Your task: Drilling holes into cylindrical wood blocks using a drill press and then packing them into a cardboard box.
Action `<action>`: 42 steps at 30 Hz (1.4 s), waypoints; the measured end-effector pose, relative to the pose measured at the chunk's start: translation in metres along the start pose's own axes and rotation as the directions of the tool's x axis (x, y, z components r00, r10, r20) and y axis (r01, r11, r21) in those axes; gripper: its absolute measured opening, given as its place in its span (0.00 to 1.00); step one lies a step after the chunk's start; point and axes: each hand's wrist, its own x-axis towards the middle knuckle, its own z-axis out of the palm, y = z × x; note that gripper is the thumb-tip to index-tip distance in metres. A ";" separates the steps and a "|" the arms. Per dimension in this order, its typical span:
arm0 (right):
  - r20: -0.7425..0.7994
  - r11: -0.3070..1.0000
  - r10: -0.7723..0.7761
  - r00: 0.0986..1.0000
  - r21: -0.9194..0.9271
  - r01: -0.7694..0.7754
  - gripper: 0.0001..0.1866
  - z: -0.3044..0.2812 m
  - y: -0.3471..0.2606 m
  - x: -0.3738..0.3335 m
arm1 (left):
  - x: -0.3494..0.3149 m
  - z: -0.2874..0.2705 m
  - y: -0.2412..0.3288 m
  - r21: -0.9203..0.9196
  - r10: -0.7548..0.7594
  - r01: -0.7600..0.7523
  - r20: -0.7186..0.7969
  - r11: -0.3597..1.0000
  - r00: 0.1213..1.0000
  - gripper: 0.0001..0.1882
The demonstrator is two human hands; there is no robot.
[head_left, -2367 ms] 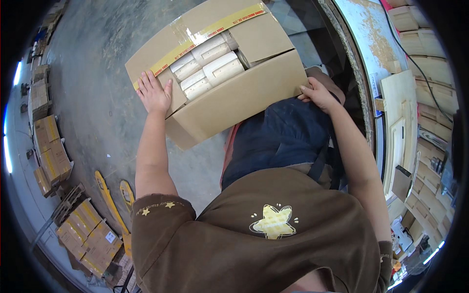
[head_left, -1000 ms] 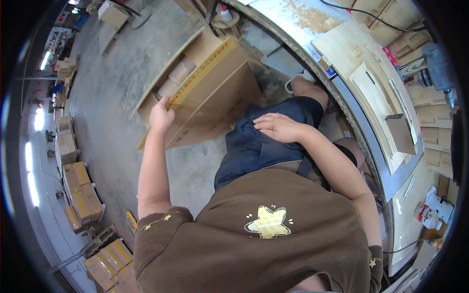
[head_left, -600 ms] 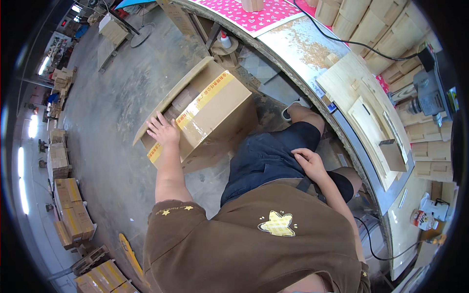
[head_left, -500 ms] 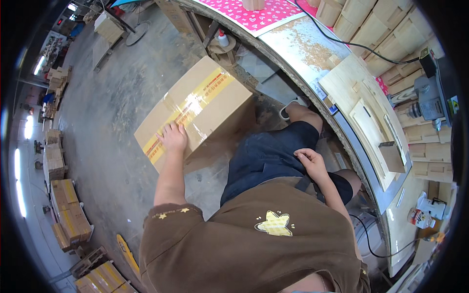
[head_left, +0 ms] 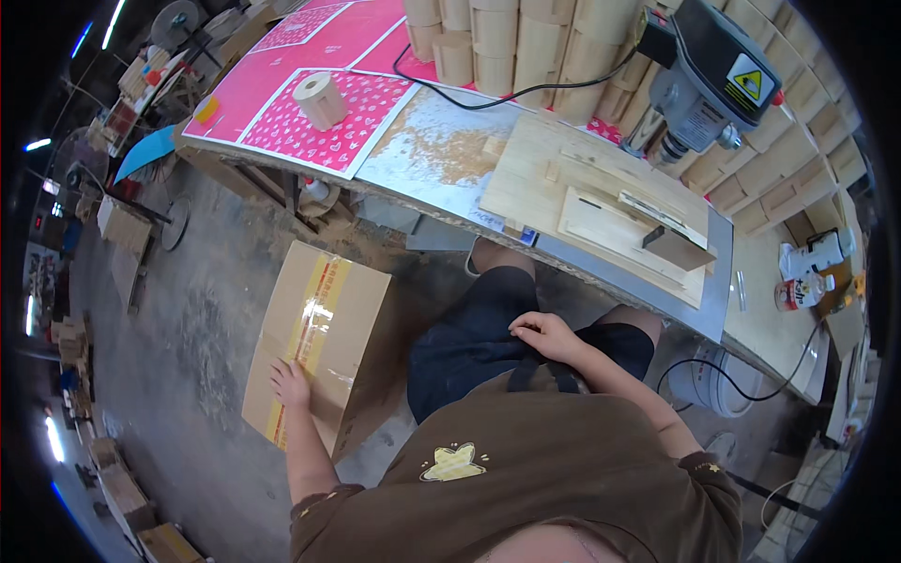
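Note:
A closed cardboard box [head_left: 357, 298] with yellow printed tape along its top stands on the floor to my left. My left hand [head_left: 290, 383] lies flat on its top, fingers spread across the tape, gripping nothing. Over my dark shorts [head_left: 469, 324] rests my right hand [head_left: 546, 336], its fingers curled in toward the thumb, and no object shows in it. Ahead of that hand, on the workbench, lies a flat wooden jig [head_left: 601, 211] with strips and a small upright block [head_left: 678, 248].
A drill press head [head_left: 699, 94] overhangs the bench's right side, its black cable running across. Stacked wooden pieces [head_left: 544, 47] line the back. A pale wooden cylinder [head_left: 320, 100] stands on pink patterned sheeting. A white bucket [head_left: 710, 380] sits below the bench, right.
My view has turned toward the bench, so more of its top and the drill press show. The left hand stays on the box; the right hand stays at my lap.

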 end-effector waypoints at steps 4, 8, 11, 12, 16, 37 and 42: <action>-0.099 0.998 -0.055 0.994 0.020 0.057 0.09 -0.012 0.000 -0.020 | 0.062 -0.035 0.025 -0.486 0.181 -0.344 -0.350 0.804 0.919 0.31; -0.224 0.992 -0.118 0.968 0.008 0.123 0.08 -0.033 -0.044 -0.053 | 0.058 -0.151 0.175 -0.559 0.350 -0.645 -0.549 0.521 0.759 0.27; -0.289 0.968 -0.250 0.924 -0.057 0.244 0.07 -0.050 -0.090 -0.074 | 0.032 -0.223 0.279 -0.640 0.545 -0.736 -0.545 0.220 0.637 0.27; -0.324 0.946 -0.322 0.889 -0.123 0.298 0.06 -0.057 -0.105 -0.081 | 0.045 -0.227 0.310 -0.612 0.523 -0.753 -0.572 0.241 0.632 0.27; -0.577 0.931 -0.363 0.731 -0.255 0.261 0.06 -0.085 -0.124 -0.108 | 0.037 -0.242 0.463 -0.615 0.718 -0.783 -0.505 0.091 0.480 0.34; -0.781 0.996 -0.010 0.624 -0.062 -0.063 0.29 -0.208 -0.022 -0.110 | 0.106 -0.202 0.616 -0.895 0.828 -0.445 -0.247 0.004 0.503 0.42; -0.802 0.996 0.079 0.592 0.084 -0.018 0.21 -0.202 -0.008 -0.097 | 0.106 -0.205 0.635 -0.625 0.860 -0.768 -0.310 0.137 0.405 0.47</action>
